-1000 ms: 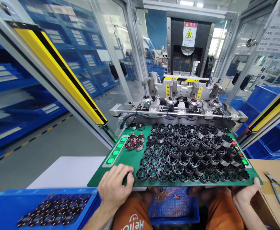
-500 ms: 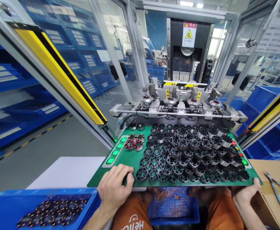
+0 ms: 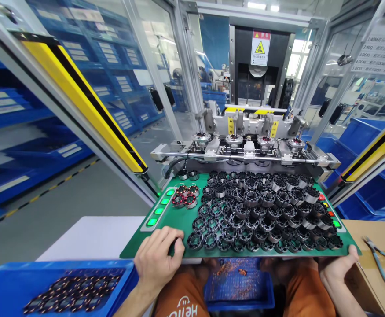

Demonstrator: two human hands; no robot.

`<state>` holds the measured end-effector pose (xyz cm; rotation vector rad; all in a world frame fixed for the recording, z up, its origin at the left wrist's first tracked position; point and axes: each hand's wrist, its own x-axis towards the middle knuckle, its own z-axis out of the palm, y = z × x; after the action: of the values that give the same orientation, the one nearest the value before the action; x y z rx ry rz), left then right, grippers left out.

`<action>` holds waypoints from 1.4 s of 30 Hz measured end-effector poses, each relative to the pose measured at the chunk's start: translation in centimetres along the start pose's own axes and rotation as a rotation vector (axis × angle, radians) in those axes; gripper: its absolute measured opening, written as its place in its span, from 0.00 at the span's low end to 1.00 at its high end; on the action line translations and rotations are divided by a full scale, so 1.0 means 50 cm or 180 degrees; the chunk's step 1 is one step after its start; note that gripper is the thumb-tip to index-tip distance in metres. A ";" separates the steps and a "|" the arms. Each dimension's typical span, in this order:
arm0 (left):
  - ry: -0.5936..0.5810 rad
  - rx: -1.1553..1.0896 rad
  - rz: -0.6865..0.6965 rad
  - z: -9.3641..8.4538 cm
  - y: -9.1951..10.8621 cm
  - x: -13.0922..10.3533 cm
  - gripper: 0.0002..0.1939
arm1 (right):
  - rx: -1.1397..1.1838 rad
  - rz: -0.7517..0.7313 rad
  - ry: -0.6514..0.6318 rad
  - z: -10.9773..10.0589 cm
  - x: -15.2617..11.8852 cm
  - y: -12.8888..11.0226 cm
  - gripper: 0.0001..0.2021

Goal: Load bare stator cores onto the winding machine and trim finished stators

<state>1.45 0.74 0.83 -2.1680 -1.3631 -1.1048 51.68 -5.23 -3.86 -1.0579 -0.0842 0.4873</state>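
My left hand rests on the front left of the green worktable, fingers curled in; a dark spot shows between thumb and forefinger, but I cannot make out whether it is an object. At the front right corner my right hand holds the table edge, thumb on top and fingers hidden below. Rows of black-and-silver stator cores, partly stacked, cover the middle and right. Several stators wound with reddish copper wire lie at the left, beside lit green buttons.
Behind the table stands a winding machine with a row of spindles. Yellow light-curtain posts flank both sides. A blue bin of wound stators sits at lower left, a blue tray with copper scraps below, and pliers on cardboard at right.
The winding machine's upper carriage has shifted slightly and its yellow labels are tilted differently. More reddish wire shows at the spindles. Both hands and the stators on the table stay in place.
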 end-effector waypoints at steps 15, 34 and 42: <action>-0.0023 0.0001 -0.0023 0.002 -0.001 -0.003 0.08 | -0.0007 0.0036 -0.0055 -0.025 0.025 0.019 0.35; -0.0003 0.0002 0.0007 -0.001 0.002 0.003 0.08 | -0.0073 0.0123 0.0101 0.000 0.001 -0.004 0.32; -0.0045 -0.0023 -0.0059 0.002 -0.002 -0.003 0.08 | -0.0074 0.0009 -0.0003 -0.001 0.002 -0.003 0.32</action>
<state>1.38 0.76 0.63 -2.1765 -1.3900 -1.1051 51.85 -5.28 -3.79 -1.0805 -0.0895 0.4904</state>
